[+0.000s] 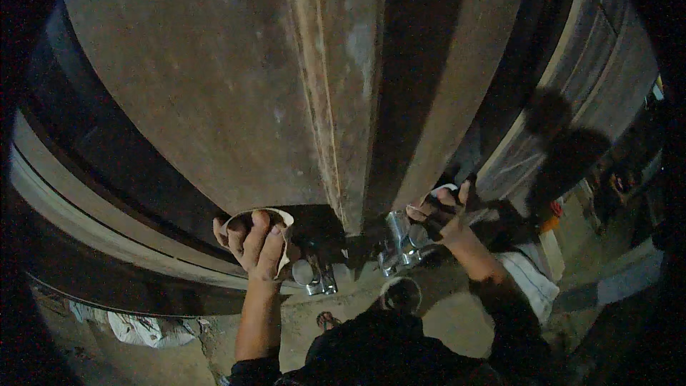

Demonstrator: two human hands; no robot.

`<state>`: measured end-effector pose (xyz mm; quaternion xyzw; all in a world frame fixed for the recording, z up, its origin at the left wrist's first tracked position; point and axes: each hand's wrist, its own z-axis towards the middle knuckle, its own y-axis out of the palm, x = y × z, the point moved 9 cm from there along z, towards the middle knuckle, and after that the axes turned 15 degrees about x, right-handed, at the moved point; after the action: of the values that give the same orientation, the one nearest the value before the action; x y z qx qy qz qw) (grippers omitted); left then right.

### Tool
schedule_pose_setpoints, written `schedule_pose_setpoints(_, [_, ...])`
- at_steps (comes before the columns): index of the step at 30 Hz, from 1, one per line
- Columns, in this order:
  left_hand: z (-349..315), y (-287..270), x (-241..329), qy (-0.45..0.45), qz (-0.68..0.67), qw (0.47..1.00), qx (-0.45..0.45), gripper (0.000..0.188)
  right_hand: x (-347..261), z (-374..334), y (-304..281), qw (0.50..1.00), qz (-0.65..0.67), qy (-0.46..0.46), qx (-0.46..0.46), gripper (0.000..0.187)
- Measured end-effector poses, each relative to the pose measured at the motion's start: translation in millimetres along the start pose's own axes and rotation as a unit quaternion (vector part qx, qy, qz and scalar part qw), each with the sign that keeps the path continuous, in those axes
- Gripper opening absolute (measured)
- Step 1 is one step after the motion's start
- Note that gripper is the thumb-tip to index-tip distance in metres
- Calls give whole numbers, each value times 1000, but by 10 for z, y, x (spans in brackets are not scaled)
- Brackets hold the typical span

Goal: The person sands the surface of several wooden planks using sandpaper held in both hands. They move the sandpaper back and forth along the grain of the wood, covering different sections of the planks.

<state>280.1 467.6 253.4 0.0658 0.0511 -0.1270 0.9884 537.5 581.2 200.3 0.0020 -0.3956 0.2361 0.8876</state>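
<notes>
My left hand (261, 243) has its fingers bent over a thin, curved sheet with a pale edge (284, 218), close to the lower end of a wide brown panel (207, 86). What the sheet is made of cannot be made out. On the other side of the central ridge (329, 100), my right hand (450, 211) is closed on a small pale-rimmed piece (443, 190), largely covered by the fingers and blurred. Shiny metal cylinders (304, 271) stand just right of my left hand. More metal cylinders (399, 227) are close to my right hand.
Long dark and brown strips (471, 71) run beside the ridge. A white sack-like bundle (136, 329) lies at lower left, a white cloth-like bundle (530, 282) beside my right forearm. Farther right is a small orange thing (552, 220). Shadows fall on the right-hand boards (593, 86).
</notes>
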Motion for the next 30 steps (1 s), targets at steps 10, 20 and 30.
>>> schedule_pose_setpoints(10, [118,49,-8,-9,-2,1000,13,27,96,-26,-26,902,247,335,114,37])
schedule_pose_setpoints(20, [9,-37,23,18,7,999,26,17,1092,960,-272,919,170,336,114,33])
schedule_pose_setpoints(30, [-82,8,82,-12,22,999,45,18,1665,1600,-420,917,76,359,155,45])
